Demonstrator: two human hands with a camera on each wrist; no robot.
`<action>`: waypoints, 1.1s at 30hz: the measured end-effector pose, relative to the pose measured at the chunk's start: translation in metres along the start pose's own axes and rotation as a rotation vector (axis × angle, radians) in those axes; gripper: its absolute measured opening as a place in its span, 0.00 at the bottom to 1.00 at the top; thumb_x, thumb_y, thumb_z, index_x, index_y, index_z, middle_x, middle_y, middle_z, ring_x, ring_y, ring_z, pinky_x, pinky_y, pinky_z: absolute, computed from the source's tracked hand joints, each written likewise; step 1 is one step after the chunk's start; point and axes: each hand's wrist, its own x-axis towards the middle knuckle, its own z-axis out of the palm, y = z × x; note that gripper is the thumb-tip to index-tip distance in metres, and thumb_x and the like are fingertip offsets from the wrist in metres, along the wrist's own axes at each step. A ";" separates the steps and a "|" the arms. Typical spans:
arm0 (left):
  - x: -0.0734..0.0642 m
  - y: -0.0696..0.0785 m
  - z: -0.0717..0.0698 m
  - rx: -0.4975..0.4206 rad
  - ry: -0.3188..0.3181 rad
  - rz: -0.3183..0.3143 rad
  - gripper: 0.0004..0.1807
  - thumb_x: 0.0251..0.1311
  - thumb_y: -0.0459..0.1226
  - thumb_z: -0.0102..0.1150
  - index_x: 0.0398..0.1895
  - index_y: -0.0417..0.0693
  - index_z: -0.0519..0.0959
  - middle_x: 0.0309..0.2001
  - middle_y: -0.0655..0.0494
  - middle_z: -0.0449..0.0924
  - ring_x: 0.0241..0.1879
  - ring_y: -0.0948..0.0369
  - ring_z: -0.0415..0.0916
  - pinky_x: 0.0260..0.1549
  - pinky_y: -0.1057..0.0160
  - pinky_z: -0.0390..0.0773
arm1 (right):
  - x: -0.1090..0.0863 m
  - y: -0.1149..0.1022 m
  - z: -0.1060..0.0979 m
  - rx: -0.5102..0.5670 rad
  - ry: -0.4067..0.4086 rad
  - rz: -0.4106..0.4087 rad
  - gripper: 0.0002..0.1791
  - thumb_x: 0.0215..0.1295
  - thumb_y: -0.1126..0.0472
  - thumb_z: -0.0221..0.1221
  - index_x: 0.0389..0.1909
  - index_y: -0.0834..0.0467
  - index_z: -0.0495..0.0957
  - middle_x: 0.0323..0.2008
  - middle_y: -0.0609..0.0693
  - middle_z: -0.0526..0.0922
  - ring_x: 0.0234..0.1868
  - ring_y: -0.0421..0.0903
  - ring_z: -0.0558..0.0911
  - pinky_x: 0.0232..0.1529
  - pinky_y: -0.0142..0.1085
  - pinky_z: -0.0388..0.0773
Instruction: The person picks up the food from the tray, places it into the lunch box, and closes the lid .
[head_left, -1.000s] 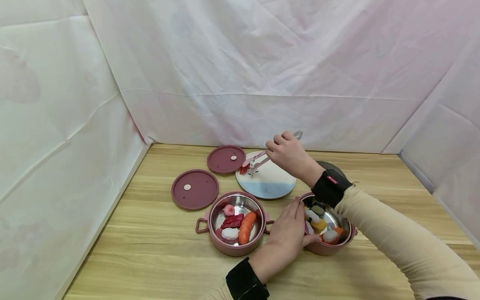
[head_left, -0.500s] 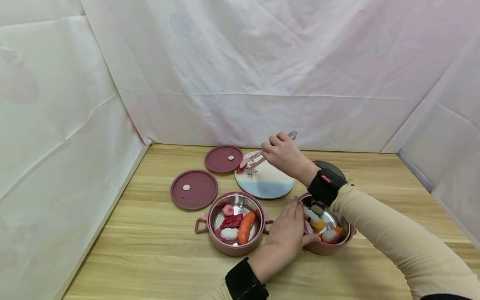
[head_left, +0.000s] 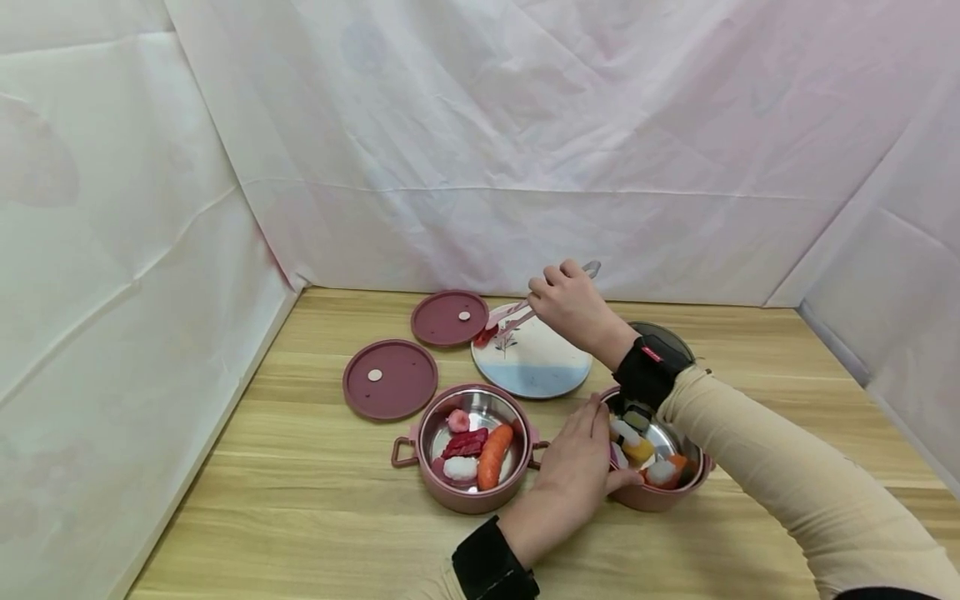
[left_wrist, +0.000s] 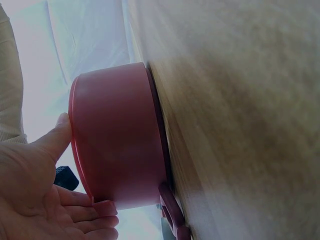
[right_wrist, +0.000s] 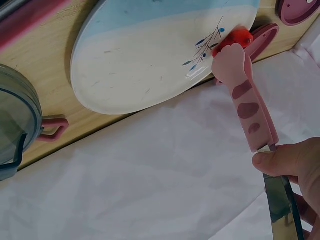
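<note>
My right hand point(head_left: 573, 308) grips pink tongs point(right_wrist: 246, 107) by their metal handle, over the far left edge of the plate point(head_left: 536, 362). The tongs' paw-shaped tips lie at a small red food piece point(right_wrist: 235, 41) on the rim; whether they squeeze it cannot be told. My left hand point(head_left: 573, 458) rests against the left side of the right-hand pink pot point(left_wrist: 117, 135), thumb along its rim and fingers extended near its handle. Sushi-like pieces point(head_left: 637, 450) lie in that pot, partly covered by the hand and right wrist.
Left of my left hand stands another pink pot point(head_left: 465, 500), holding an orange sausage-shaped piece point(head_left: 495, 457) and several other pieces. Two maroon lids point(head_left: 390, 379) lie at the back left. Behind the right wrist is a glass lid point(head_left: 678, 340), partly hidden.
The tongs shifted slightly left, then back a little, and their tips have come closer together at the red piece. My left hand stays on the pot.
</note>
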 end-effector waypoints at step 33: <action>-0.001 -0.001 -0.003 0.011 -0.033 -0.016 0.50 0.55 0.67 0.56 0.75 0.49 0.61 0.77 0.57 0.58 0.76 0.63 0.58 0.71 0.68 0.66 | -0.012 0.008 0.006 0.080 -0.015 0.050 0.06 0.71 0.64 0.56 0.41 0.55 0.82 0.37 0.51 0.82 0.40 0.49 0.74 0.43 0.40 0.66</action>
